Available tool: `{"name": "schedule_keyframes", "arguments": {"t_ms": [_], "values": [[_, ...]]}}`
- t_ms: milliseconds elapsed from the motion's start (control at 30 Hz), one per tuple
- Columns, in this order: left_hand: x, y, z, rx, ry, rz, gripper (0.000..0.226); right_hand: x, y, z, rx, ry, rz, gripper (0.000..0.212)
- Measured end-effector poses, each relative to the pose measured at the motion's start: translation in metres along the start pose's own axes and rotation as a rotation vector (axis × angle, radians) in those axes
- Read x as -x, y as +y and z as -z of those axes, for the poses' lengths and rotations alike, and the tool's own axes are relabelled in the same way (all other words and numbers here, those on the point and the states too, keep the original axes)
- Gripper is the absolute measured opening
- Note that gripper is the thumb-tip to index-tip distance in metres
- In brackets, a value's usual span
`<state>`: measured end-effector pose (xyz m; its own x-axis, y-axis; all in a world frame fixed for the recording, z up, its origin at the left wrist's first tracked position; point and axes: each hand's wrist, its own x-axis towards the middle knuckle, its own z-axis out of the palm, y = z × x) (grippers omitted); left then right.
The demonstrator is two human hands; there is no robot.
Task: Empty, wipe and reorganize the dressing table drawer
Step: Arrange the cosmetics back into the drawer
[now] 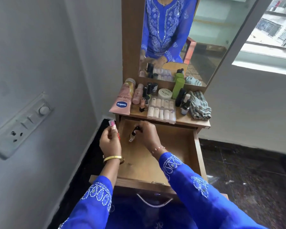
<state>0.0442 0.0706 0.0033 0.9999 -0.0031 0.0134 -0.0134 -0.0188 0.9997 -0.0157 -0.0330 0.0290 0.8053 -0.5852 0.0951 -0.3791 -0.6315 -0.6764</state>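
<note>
While the wall switch panel (pixel 21 123) sits far off to the left, the left hand (pixel 110 142) hovers just outside the left edge of the open drawer (pixel 172 156), fingers curled around a small pink-capped tube (pixel 112 124) that sticks up above the thumb; something red shows at the hand's right edge, too little of it to name. A gold bangle (pixel 112 158) circles that wrist. Just to the right, inside the drawer near its back left corner, a small bottle with a dark cap (pixel 133 133) tilts over the wooden floor, and the right hand (pixel 149 132) is closed on its cap, pinching it from above. A thin beaded bracelet (pixel 158 149) lies on the right wrist. The rest of the drawer floor is bare wood.

Above the drawer, the dressing table top (pixel 201 123) is crowded: a pink Vaseline tube (pixel 122 100) lies at the left end, then a slimmer pink bottle (pixel 137 94), several dark-capped nail polish bottles (pixel 147 91), a clear case of press-on nails (pixel 162 108) overhanging the front edge, a round white jar (pixel 165 93), a green bottle (pixel 178 87), more small dark bottles (pixel 182 100), and a folded striped cloth (pixel 199 104) at the right end. The mirror (pixel 205 38) behind them reflects a person in blue embroidered clothing
</note>
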Motion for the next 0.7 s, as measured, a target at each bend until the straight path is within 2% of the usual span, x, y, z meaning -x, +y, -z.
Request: {"name": "schedule_keyframes", "arguments": {"t_ms": [100, 367, 567, 700], "values": [[-0.001, -0.001, 0.001, -0.026, 0.016, 0.006, 0.032, -0.014, -0.006, -0.014, -0.011, -0.012, -0.073, 0.019], [-0.001, 0.0, 0.001, 0.001, 0.006, 0.074, 0.034, -0.034, -0.016, -0.036, 0.05, -0.008, -0.065, 0.029], [0.001, 0.003, 0.001, -0.02, -0.038, 0.063, 0.038, -0.034, -0.016, -0.039, -0.007, -0.078, -0.064, 0.039], [0.003, 0.002, 0.001, -0.042, -0.107, 0.029, 0.034, -0.026, -0.01, -0.034, -0.077, -0.05, -0.078, 0.04]]}}
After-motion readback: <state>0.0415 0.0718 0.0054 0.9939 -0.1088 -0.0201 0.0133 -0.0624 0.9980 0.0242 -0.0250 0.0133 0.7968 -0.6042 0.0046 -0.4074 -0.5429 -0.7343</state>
